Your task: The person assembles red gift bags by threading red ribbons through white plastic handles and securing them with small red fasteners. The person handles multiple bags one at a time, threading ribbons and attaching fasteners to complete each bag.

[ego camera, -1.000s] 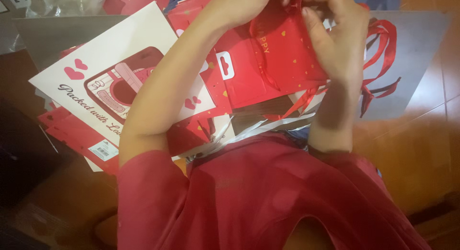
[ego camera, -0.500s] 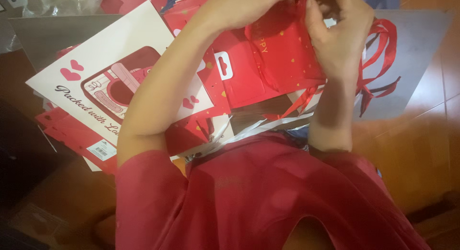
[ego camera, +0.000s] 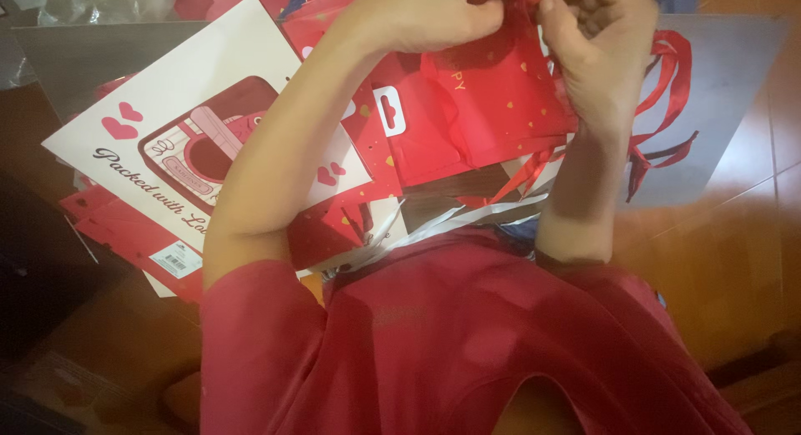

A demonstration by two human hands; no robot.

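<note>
A red paper gift bag (ego camera: 492, 101) with small gold hearts hangs between both hands near the top of the view. My left hand (ego camera: 425, 16) pinches its upper left edge. My right hand (ego camera: 596, 43) grips the upper right edge where a red ribbon (ego camera: 667, 93) comes out and trails down to the right. The bag's top and my fingertips run out of the frame. My red sleeves and lap fill the lower part of the view.
A white card (ego camera: 179, 143) printed with a red and pink picture and hearts lies at the left. Under it sit flat red bags (ego camera: 117, 235). A white ribbon (ego camera: 442, 222) trails by my lap. A grey sheet (ego camera: 726, 93) covers the brown wooden floor (ego camera: 734, 268).
Both hands have shifted up and slightly right with the bag. The right hand's fingers have closed tighter on the bag's upper edge and ribbon.
</note>
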